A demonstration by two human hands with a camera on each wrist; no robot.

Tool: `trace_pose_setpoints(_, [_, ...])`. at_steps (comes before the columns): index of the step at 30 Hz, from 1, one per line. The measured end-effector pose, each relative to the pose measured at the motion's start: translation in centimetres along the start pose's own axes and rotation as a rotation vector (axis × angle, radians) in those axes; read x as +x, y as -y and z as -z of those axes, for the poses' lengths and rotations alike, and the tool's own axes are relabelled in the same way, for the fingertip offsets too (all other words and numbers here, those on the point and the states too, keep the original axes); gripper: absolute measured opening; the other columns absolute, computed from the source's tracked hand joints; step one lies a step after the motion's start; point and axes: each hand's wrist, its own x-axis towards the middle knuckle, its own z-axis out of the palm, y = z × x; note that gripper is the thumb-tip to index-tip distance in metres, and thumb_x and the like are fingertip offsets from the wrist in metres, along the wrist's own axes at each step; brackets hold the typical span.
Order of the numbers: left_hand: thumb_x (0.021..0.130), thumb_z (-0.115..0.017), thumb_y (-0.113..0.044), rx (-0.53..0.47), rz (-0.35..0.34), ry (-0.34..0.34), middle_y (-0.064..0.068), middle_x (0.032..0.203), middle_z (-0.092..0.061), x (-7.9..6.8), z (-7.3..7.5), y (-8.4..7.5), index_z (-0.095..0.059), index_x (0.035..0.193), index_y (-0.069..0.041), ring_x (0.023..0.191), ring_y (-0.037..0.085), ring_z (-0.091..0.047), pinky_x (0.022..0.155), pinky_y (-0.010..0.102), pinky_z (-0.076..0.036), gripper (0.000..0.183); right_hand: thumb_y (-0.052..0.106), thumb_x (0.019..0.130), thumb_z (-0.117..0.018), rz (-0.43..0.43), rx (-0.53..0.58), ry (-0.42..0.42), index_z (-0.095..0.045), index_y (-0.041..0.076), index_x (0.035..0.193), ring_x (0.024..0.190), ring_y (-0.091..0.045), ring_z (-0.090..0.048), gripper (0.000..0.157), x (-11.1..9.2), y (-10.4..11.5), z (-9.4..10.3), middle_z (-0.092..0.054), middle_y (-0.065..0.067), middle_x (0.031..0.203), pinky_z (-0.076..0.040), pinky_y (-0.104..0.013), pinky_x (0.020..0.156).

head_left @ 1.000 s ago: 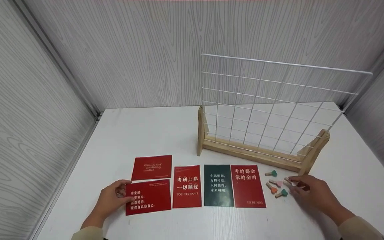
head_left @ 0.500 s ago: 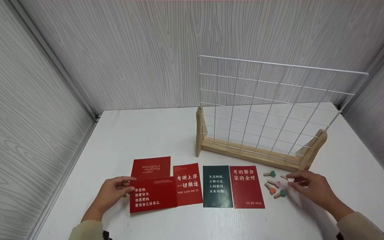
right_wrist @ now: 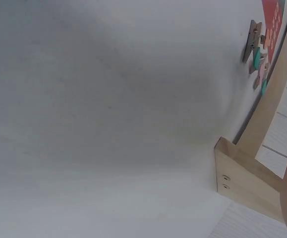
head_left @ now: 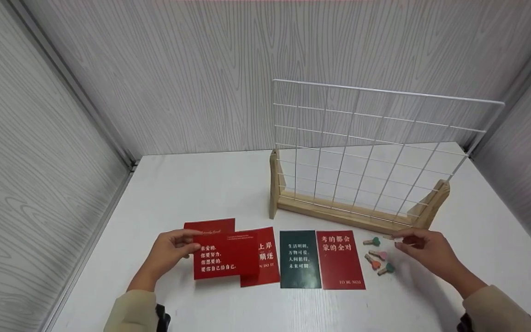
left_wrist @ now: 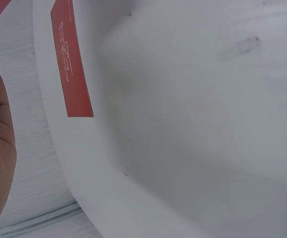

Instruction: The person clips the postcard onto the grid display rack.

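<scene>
Red held card (head_left: 226, 256): oblong, glossy, white-lettered; it appeared lifted off the table, overlapping the upper red card (head_left: 210, 225) and the tall red card (head_left: 267, 260) in the head view.
Its handling: probably very light, thin and bendable, its smooth face a little slippery and its corners easily creased; the short left edge, away from the lettering, seemed the sensible place to take hold.
Left hand (head_left: 169, 253): pinched that left edge, thumb on the printed face.
Right hand (head_left: 427, 256): thumb and forefinger closed narrowly on what looked like a small wooden held peg (head_left: 388, 237); the fingertips hid much of it, so its head could not be made out.
Loose pegs (head_left: 378, 255): four wooden clips lay beside that hand with heart-shaped heads, two green, one pink, one orange.
Flat cards: the dark green card (head_left: 300, 259) and the right-hand red card (head_left: 341, 265) lay side by side, both upright oblongs with pale characters.
Rack: slim white wire grid (head_left: 347, 136), squared in pattern, rose from a pale wooden stand (head_left: 330, 211) with shaped end feet.
Surroundings: smooth white table (head_left: 201, 184), backed by grey wood-grain panels (head_left: 201, 78).
</scene>
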Motion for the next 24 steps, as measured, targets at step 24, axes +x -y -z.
trace_pose_setpoints(24, [0.071,-0.069,-0.022,-0.02,-0.152,-0.008,0.003,0.084,-0.061,4.9,-4.3,-3.6,-0.065,0.098,-0.017,0.074,0.019,-0.058,0.064,0.036,-0.049,0.028,0.016,0.08,-0.061,0.072,0.083,-0.006,-0.06,0.014,0.109,0.08,-0.015,-0.057,0.03,2.2,4.6,1.3,-0.061,-0.005,0.098,-0.047,-0.022,0.063])
